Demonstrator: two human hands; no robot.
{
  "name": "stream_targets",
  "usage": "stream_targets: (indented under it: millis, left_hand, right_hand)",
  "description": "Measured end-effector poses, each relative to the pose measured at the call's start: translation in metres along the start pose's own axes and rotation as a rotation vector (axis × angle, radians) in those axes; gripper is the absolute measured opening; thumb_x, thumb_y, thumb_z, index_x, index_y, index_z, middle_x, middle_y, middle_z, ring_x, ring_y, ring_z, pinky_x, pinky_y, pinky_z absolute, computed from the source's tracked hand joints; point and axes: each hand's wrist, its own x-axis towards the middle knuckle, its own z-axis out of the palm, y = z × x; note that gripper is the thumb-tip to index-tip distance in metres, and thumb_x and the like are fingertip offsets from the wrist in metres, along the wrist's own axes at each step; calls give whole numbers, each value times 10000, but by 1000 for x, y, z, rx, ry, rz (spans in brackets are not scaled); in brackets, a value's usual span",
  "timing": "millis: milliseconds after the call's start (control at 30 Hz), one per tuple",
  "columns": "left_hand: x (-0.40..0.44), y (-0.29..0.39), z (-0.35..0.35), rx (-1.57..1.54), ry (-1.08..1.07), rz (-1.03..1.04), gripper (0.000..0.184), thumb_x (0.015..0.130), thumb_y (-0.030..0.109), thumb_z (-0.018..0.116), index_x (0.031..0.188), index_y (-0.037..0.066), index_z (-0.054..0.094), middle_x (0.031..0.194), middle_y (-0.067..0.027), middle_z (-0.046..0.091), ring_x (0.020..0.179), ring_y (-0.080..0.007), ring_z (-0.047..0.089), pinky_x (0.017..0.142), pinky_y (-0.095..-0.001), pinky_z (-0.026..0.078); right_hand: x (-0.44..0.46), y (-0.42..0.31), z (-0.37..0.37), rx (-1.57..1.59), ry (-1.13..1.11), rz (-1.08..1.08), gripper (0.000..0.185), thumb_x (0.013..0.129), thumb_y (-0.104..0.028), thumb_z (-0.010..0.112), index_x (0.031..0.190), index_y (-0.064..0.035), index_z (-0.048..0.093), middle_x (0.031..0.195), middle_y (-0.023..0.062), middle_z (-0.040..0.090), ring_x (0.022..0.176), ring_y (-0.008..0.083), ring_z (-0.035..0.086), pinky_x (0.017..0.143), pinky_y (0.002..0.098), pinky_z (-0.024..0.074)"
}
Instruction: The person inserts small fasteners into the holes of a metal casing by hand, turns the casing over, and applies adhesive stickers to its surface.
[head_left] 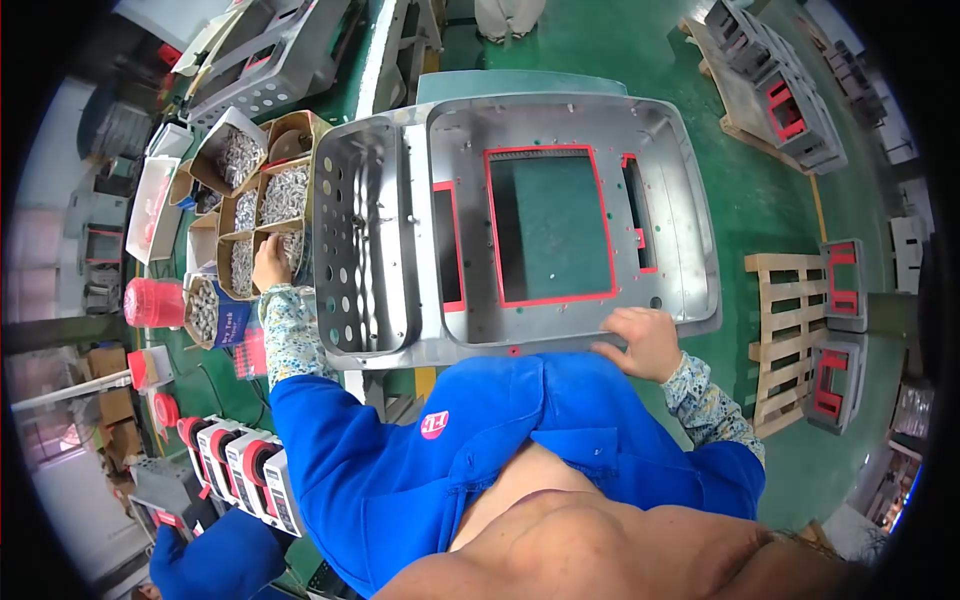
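Note:
A large grey metal housing lies in front of me, with red-edged cutouts and a perforated bay at its left. My left hand dips into a compartment of a cardboard divider box at the housing's left. Its fingers are bunched over small metal parts; what they pinch, if anything, is hidden. At the near right edge of the housing, my right hand grips the rim, fingers on top and thumb lower down.
More small silvery parts fill neighbouring compartments. A red tub and a white tray stand farther left. Red-and-white devices sit at lower left, near another person's blue sleeve. Wooden pallets with similar housings are at right.

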Motion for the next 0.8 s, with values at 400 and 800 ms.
stream_targets:
  millis: [400, 800]
  left_hand:
    - [-7, 7, 5, -207, 166, -236, 200, 857, 266, 461, 940, 135, 587, 773, -147, 606, 694, -339, 574, 588, -396, 446]
    - [9, 132, -142, -1793, -454, -539, 238, 892, 265, 417, 925, 50, 514, 480, 60, 260, 359, -29, 242, 312, -178, 186]
  right_hand:
    - [-2, 9, -3, 37, -135, -45, 256, 688, -331, 602, 786, -97, 565, 729, 42, 554, 692, 232, 555, 543, 367, 424]
    - [106, -64, -16, 262, 212, -273, 242, 748, -137, 583, 981, -70, 572, 701, 53, 536, 660, 203, 532, 603, 311, 416]
